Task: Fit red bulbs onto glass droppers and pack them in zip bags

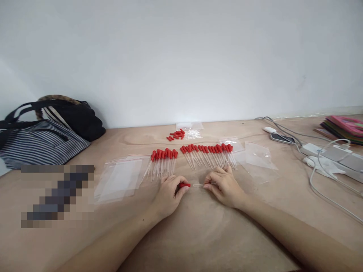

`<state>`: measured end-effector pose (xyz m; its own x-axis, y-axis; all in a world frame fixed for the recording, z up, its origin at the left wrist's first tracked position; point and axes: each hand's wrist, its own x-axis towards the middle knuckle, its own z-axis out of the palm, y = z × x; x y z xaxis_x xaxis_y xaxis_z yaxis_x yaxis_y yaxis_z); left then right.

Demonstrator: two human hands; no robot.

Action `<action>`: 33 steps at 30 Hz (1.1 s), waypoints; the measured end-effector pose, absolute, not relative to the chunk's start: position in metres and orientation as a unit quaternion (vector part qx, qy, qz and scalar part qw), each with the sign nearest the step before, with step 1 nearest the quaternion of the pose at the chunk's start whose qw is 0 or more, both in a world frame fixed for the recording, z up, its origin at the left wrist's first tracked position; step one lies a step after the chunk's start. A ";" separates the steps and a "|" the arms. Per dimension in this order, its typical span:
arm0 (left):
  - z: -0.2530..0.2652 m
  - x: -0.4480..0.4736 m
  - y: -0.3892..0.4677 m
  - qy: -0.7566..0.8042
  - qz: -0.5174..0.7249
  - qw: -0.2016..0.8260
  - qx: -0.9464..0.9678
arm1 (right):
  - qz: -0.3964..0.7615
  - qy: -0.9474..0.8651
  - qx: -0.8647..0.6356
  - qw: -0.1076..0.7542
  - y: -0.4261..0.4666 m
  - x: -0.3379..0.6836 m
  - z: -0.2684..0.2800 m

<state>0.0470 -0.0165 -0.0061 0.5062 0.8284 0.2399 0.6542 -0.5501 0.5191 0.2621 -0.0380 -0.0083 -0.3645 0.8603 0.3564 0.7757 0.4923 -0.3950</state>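
Pale wall behind a wooden surface.
A striped bag sits at the far left; two groups of red-topped droppers lie mid-surface. The right grip is pinched on a clear tube, the left grip curled closed around a red bulb that pokes out. Tube and bulb face each other on the near side of the droppers, close but seemingly not touching; the grips hide part of both.
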 end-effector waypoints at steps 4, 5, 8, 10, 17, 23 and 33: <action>-0.008 0.046 -0.016 0.449 0.233 0.195 0.840 | 0.077 -0.815 -0.481 0.314 -0.041 0.257 -0.011; -0.008 0.046 -0.016 0.451 0.232 0.194 0.840 | 0.072 -0.816 -0.475 0.323 -0.041 0.256 -0.011; -0.009 0.046 -0.016 0.459 0.230 0.186 0.838 | 0.060 -0.818 -0.458 0.344 -0.042 0.254 -0.013; -0.009 0.046 -0.017 0.460 0.237 0.181 0.837 | 0.048 -0.817 -0.454 0.353 -0.043 0.251 -0.015; -0.007 0.048 -0.017 0.443 0.267 0.164 0.840 | 0.003 -0.822 -0.436 0.367 -0.048 0.240 -0.019; -0.006 0.046 -0.017 0.422 0.311 0.149 0.839 | 0.011 -0.821 -0.417 0.390 -0.050 0.237 -0.018; -0.010 0.043 -0.016 0.370 0.336 0.148 0.853 | -0.028 -0.850 -0.377 0.367 -0.048 0.239 -0.016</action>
<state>0.0432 -0.0162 -0.0104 0.5005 0.7306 0.4645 0.5321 -0.6828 0.5007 0.2394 -0.0480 -0.0158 -0.4462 0.6210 0.6445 0.6621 0.7135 -0.2291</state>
